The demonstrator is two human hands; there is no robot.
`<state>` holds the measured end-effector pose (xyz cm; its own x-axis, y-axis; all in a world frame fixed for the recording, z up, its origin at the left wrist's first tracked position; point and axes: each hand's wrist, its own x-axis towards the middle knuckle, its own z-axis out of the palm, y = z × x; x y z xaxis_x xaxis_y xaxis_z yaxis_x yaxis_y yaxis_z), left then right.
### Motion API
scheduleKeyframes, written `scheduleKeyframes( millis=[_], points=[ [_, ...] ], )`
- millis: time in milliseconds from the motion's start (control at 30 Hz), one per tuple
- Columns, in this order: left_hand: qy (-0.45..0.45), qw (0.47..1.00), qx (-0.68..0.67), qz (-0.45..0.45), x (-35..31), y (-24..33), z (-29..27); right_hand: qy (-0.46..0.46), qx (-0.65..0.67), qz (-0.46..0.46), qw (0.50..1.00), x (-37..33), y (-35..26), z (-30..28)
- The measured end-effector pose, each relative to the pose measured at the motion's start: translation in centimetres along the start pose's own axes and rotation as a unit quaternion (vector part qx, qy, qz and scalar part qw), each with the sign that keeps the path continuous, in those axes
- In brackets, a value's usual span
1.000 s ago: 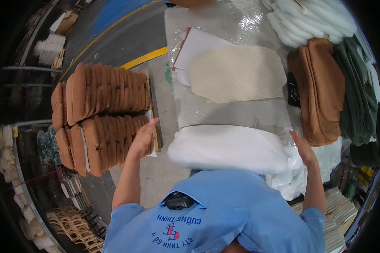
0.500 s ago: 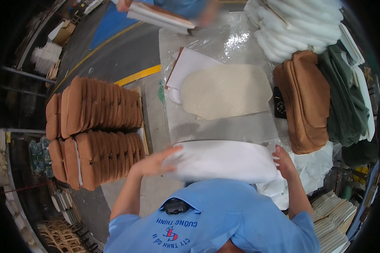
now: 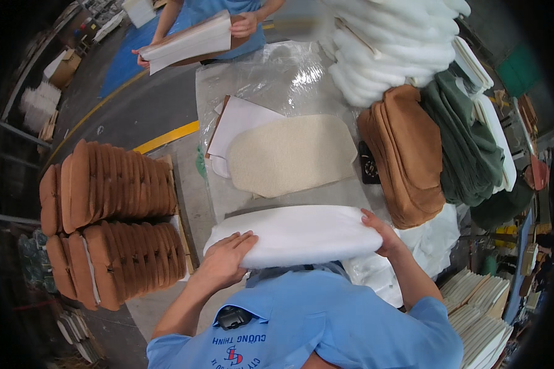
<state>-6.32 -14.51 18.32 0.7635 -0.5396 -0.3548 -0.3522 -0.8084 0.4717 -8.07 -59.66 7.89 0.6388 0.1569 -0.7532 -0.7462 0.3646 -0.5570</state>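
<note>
A white padded cushion piece lies crosswise just in front of my body, at the near end of the plastic-covered table. My left hand is closed on its left part, fingers over the top. My right hand grips the right end, thumb and fingers wrapped round the edge. Beyond the cushion piece lies a flat cream fuzzy fabric panel with rounded corners. It partly covers a white sheet that has a brown edge.
At right stand stacks of brown fabric covers and green fabric covers, beside a small black object. White batting is piled at the far right. Rows of brown cushions stand at left. A co-worker across holds a white-and-brown piece.
My left hand, blurred and spread at the cushion piece's left end, now rests closed on it. My right hand has closed round the right end. The co-worker's piece appears farther left; the view has shifted.
</note>
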Motion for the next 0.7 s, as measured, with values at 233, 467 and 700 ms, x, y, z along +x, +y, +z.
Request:
scheduleKeyframes(
  millis=[233,467,700],
  points=[
    [0.045,0.997,-0.064,0.001,0.9,-2.3,4.9,0.122,-0.596,-0.211,0.765,6.4,-6.8,1.8],
    [0.044,0.994,-0.096,-0.009,2.8,-3.1,3.2,-0.005,-0.667,-0.405,0.625,20.0,-13.8,17.9],
    [0.033,0.993,-0.107,-0.025,3.1,-2.7,2.9,0.067,-0.767,-0.413,0.487,28.9,-14.7,25.9]
  ],
)
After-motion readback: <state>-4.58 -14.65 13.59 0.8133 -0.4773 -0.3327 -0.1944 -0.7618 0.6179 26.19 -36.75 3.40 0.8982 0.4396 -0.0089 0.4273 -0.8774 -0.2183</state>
